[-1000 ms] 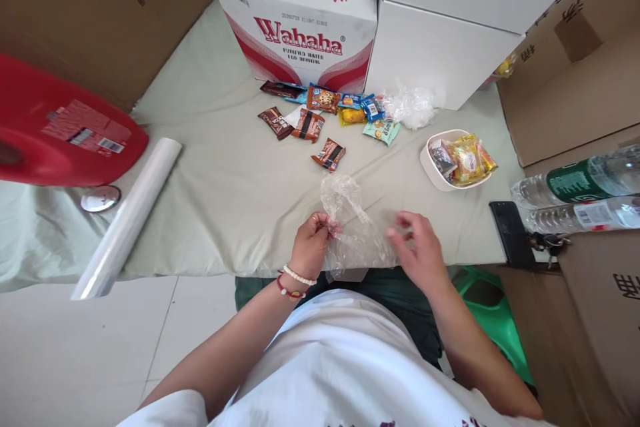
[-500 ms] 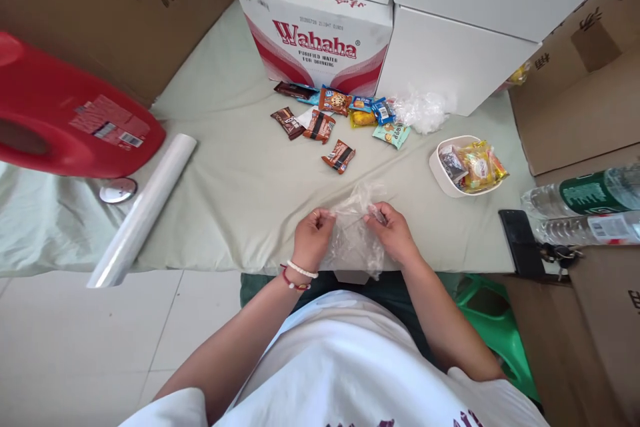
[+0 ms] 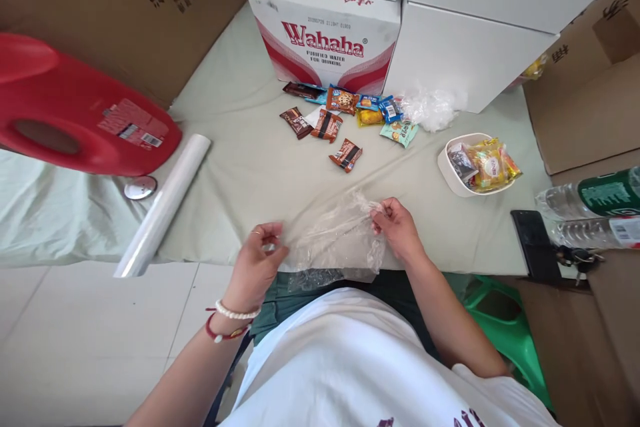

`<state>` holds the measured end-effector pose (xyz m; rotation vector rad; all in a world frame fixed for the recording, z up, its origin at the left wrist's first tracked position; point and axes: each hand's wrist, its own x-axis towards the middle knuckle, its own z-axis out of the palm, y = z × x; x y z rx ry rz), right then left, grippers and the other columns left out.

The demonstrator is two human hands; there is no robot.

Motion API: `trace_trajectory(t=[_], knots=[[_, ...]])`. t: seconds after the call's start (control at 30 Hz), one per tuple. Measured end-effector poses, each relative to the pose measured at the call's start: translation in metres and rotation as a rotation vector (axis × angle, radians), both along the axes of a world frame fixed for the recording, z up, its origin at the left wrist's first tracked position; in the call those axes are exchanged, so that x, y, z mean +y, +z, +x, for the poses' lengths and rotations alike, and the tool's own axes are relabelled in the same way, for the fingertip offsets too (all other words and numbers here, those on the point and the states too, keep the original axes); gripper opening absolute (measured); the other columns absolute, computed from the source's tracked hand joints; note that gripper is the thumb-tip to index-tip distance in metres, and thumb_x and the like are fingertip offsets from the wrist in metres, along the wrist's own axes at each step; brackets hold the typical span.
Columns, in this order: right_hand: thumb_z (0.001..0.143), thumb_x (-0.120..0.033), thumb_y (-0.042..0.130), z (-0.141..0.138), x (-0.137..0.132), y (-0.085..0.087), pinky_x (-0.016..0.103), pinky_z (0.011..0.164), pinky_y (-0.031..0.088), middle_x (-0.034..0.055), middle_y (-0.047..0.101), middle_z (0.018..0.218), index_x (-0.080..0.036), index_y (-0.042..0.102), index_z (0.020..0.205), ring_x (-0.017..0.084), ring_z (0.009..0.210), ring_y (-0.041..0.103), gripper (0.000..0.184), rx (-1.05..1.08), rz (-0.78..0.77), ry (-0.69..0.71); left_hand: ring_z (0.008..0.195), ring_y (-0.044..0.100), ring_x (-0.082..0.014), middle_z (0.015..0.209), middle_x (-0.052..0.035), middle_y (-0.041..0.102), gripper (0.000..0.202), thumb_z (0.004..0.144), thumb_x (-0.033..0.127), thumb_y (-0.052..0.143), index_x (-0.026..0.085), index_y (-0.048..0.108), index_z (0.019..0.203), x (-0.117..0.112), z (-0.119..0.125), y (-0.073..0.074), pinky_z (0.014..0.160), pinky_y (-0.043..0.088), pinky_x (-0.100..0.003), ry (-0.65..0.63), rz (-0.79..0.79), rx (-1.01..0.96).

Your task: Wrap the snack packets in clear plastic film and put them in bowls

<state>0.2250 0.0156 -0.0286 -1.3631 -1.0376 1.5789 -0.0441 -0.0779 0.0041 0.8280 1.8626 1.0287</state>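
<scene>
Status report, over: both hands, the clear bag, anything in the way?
Left hand and right hand both pinch clear plastic bag, spread between them. Snack packets farther back, not touching it.

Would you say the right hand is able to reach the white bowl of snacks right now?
Probably not at once: the right hand pinches one end of the clear plastic bag, the left hand the other. The cloth between it and the white bowl lies bare, so nothing else blocks it.
</scene>
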Motion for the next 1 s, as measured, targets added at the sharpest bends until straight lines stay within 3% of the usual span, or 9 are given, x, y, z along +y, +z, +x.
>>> trace_trajectory(t=[0.13, 0.23, 0.3, 0.37, 0.47, 0.63, 0.83, 1.0], knots=[[0.085, -0.045, 0.071, -0.013, -0.007, -0.003, 0.030, 0.060, 0.046, -0.0060, 0.059, 0.067, -0.027, 0.053, 0.083, 0.015, 0.059, 0.056, 0.026, -0.129, 0.142, 0.133, 0.122, 0.060, -0.0322, 0.132, -0.0146, 0.063, 0.054, 0.079, 0.053, 0.074, 0.021, 0.062, 0.122, 0.014, 0.011, 0.008, 0.100, 0.048, -0.046, -0.140, 0.196, 0.362], [0.088, -0.043, 0.069, -0.015, -0.010, -0.003, 0.030, 0.064, 0.046, -0.0048, 0.061, 0.070, -0.027, 0.055, 0.086, 0.016, 0.063, 0.058, 0.022, -0.170, 0.195, 0.186, 0.137, 0.050, -0.0393, 0.127, -0.0154, 0.066, 0.047, 0.074, 0.050, 0.080, 0.022, 0.067, 0.109, 0.041, 0.034, -0.009, 0.117, 0.034, -0.052, -0.273, 0.321, 0.470], [0.087, -0.043, 0.069, -0.010, -0.010, -0.002, 0.030, 0.065, 0.046, -0.0042, 0.062, 0.072, -0.027, 0.056, 0.087, 0.016, 0.064, 0.058, 0.021, -0.173, 0.204, 0.165, 0.124, 0.058, -0.0347, 0.107, -0.0116, 0.071, 0.022, 0.085, 0.045, 0.068, 0.024, 0.065, 0.091, 0.057, 0.045, -0.025, 0.111, 0.038, -0.047, -0.292, 0.326, 0.428], [0.086, -0.044, 0.071, -0.001, -0.010, -0.001, 0.030, 0.064, 0.045, -0.0042, 0.062, 0.073, -0.026, 0.057, 0.087, 0.015, 0.064, 0.056, 0.022, -0.174, 0.197, 0.093, 0.094, 0.065, -0.0262, 0.086, -0.0064, 0.069, 0.022, 0.097, 0.042, 0.051, 0.025, 0.060, 0.087, 0.068, 0.048, -0.040, 0.093, 0.045, -0.039, -0.233, 0.302, 0.338], [0.081, -0.047, 0.076, 0.015, -0.012, 0.000, 0.028, 0.061, 0.045, -0.0049, 0.060, 0.072, -0.025, 0.057, 0.084, 0.014, 0.062, 0.055, 0.029, -0.145, 0.165, -0.041, 0.067, 0.056, -0.0196, 0.070, 0.0005, 0.060, 0.023, 0.104, 0.041, 0.041, 0.026, 0.055, 0.093, 0.078, 0.041, -0.050, 0.073, 0.041, -0.031, -0.089, 0.300, 0.303], [0.069, -0.048, 0.090, 0.039, -0.012, 0.005, 0.024, 0.056, 0.043, -0.0061, 0.058, 0.066, -0.023, 0.059, 0.079, 0.011, 0.057, 0.051, 0.041, -0.015, 0.058, -0.151, 0.067, 0.053, -0.0196, 0.071, -0.0001, 0.056, 0.023, 0.103, 0.037, 0.042, 0.025, 0.050, 0.086, 0.093, 0.028, -0.053, 0.070, 0.035, -0.030, -0.034, 0.304, 0.463], [0.065, -0.053, 0.094, 0.058, 0.000, 0.015, 0.020, 0.056, 0.049, -0.0020, 0.066, 0.078, -0.021, 0.065, 0.077, 0.009, 0.063, 0.057, 0.045, 0.108, -0.106, -0.112, 0.064, 0.053, -0.0185, 0.067, 0.0010, 0.055, 0.029, 0.104, 0.043, 0.037, 0.025, 0.050, 0.087, 0.094, 0.028, -0.056, 0.067, 0.035, -0.031, -0.013, 0.313, 0.481], [0.060, -0.060, 0.094, 0.058, 0.011, 0.013, 0.020, 0.057, 0.055, -0.0001, 0.070, 0.082, -0.021, 0.067, 0.077, 0.010, 0.067, 0.061, 0.051, 0.011, -0.140, -0.162, 0.056, 0.048, -0.0148, 0.058, 0.0074, 0.047, 0.026, 0.090, 0.050, 0.060, 0.024, 0.057, 0.089, 0.091, 0.031, -0.056, 0.063, 0.037, -0.028, -0.033, 0.283, 0.386]])
